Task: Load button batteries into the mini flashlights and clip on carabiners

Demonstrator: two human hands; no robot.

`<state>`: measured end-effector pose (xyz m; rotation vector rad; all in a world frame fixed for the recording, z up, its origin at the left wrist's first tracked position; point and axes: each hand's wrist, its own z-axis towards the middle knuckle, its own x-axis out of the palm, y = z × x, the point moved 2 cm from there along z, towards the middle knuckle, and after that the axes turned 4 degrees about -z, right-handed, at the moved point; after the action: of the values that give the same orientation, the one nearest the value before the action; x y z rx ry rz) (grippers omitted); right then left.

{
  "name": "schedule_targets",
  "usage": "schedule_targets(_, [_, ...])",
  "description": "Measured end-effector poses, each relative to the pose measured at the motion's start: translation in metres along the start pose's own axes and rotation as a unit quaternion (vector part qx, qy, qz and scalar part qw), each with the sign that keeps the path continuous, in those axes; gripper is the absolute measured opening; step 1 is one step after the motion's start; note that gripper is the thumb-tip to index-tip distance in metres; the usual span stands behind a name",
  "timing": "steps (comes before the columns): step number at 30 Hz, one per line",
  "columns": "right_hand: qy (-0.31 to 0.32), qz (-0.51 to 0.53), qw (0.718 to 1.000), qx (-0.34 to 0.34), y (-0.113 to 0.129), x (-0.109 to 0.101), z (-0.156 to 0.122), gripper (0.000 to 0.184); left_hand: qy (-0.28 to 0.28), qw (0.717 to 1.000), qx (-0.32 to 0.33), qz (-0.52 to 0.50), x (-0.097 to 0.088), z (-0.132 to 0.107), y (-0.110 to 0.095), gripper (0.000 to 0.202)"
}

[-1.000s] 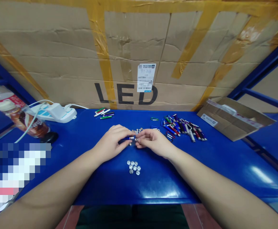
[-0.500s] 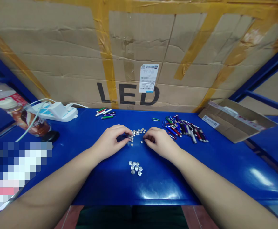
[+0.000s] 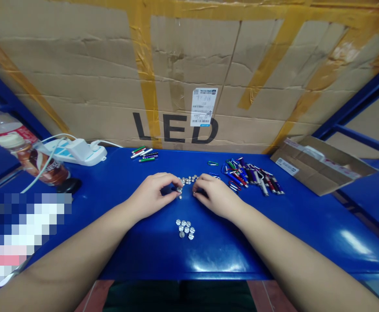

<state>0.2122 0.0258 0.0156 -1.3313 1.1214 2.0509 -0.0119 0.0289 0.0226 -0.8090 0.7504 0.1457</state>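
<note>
My left hand (image 3: pixel 155 191) rests on the blue table (image 3: pixel 118 208), fingers closed around a small dark blue flashlight body whose silver end (image 3: pixel 178 189) sticks out at the fingertips. A short gap to the right, my right hand (image 3: pixel 213 194) lies knuckles up with its fingers curled down at the edge of a scatter of small silver pieces (image 3: pixel 189 178). What its fingertips pinch is hidden. A tight cluster of round silver caps (image 3: pixel 185 229) lies nearer to me, between my forearms.
A heap of coloured keychain flashlights (image 3: pixel 252 175) lies right of my right hand, a green carabiner (image 3: pixel 212 163) beside it. Several thin flashlights (image 3: pixel 144 154) lie at the back. Left: a white power strip (image 3: pixel 79 152) and a bottle (image 3: pixel 30 157). Right: an open cardboard box (image 3: pixel 319 164). A big LED carton (image 3: pixel 176 86) walls the back.
My hands held the blue flashlight together in the air; they have come apart and dropped to the table. The right hand went to the silver pieces, then edged left.
</note>
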Motion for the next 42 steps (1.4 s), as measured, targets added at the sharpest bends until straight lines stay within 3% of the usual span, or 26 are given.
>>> schedule_targets(6, [-0.107, 0.151, 0.979, -0.082, 0.015, -0.006, -0.005, 0.005, 0.006, 0.999, -0.003, -0.032, 0.002, 0.000, -0.004, 0.012])
schedule_targets(13, [-0.131, 0.122, 0.969, -0.170, 0.019, 0.000, -0.006, 0.008, 0.012, 0.999, 0.009, -0.038, 0.006, 0.000, -0.006, 0.017])
schedule_targets(21, [-0.115, 0.018, 0.974, -0.194, 0.020, -0.001, -0.006, 0.017, 0.028, 0.999, 0.033, -0.014, 0.005, 0.001, -0.008, 0.017])
schedule_targets(26, [-0.126, 0.056, 0.973, -0.186, 0.024, -0.006, -0.008, 0.013, 0.003, 0.999, 0.030, -0.044, 0.005, 0.000, -0.006, 0.016])
schedule_targets(30, [-0.146, 0.039, 0.982, -0.110, 0.014, -0.011, -0.008, 0.011, 0.000, 0.998, 0.012, -0.060, 0.003, 0.000, -0.005, 0.015])
schedule_targets(33, [-0.098, -0.058, 0.992, -0.049, 0.001, -0.011, -0.006, 0.014, -0.008, 0.998, -0.002, -0.055, 0.000, 0.000, -0.006, 0.014])
schedule_targets(37, [-0.017, -0.123, 0.992, -0.015, -0.006, -0.006, -0.004, 0.021, -0.020, 0.999, -0.015, -0.048, -0.004, 0.000, -0.005, 0.013])
schedule_targets(42, [0.010, -0.148, 0.989, 0.000, -0.001, 0.002, 0.001, 0.029, -0.025, 0.998, -0.036, -0.048, -0.008, 0.000, -0.003, 0.014])
